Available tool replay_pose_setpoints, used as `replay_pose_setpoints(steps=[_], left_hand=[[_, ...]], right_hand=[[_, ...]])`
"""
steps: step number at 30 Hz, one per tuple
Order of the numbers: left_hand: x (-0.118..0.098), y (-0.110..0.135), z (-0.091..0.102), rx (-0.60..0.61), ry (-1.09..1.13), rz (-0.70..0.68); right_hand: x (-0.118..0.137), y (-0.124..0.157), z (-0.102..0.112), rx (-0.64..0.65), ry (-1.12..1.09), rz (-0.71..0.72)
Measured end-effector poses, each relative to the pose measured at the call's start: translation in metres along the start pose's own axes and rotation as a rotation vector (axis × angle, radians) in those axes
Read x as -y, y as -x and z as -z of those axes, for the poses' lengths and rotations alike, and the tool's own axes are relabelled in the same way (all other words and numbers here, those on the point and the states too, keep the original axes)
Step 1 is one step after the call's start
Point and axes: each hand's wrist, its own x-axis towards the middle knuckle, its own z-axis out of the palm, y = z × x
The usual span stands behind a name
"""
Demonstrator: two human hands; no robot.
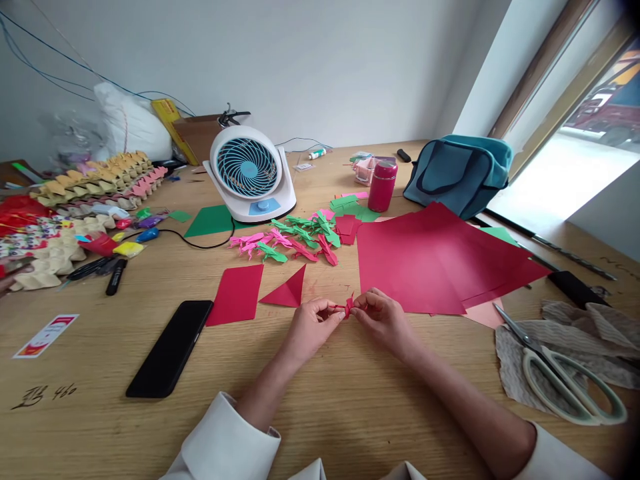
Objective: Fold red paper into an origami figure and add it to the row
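My left hand [314, 321] and my right hand [381, 319] meet over the wooden table [320, 400], both pinching a small folded red paper piece [349, 306] between their fingertips. Just left of the hands lie a red paper square [235, 294] and a red folded triangle [289, 291]. Large red paper sheets [430, 257] spread out to the right of my right hand. A row of finished pink, green and red paper cranes [290, 240] lies behind the hands.
A black phone [171, 347] lies at the left front. Scissors [560, 367] rest on a cloth at the right. Further back stand a white desk fan [250, 172], a red bottle [382, 186] and a blue bag [457, 172]. More folded paper is piled at the far left [75, 207].
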Motion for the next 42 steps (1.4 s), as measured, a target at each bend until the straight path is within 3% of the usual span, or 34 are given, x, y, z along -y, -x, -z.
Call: replay_pose_setpoints(steps=[4,9,16,24,34,42], left_hand=[[0.001,-0.001,0.010,-0.008,-0.225,0.001],[0.001,0.000,0.013,-0.172,-0.416,-0.165],[-0.004,0.007,0.007,0.014,-0.506,-0.205],[0.003,0.023,0.003,-0.051,-0.551,-0.315],[0.014,0.034,0.003,-0.071,-0.745,-0.410],[0.013,0.038,-0.001,-0.043,-0.910,-0.452]], right_hand=[[0.000,0.002,-0.001,0.061,0.139,-0.004],[-0.001,0.004,-0.002,0.084,0.315,0.026],[0.005,0.004,0.001,0.109,0.394,-0.006],[-0.001,-0.006,0.014,-0.038,0.276,0.075],[-0.006,0.020,0.020,0.081,0.483,0.172],[-0.005,0.020,0.019,0.175,0.648,0.265]])
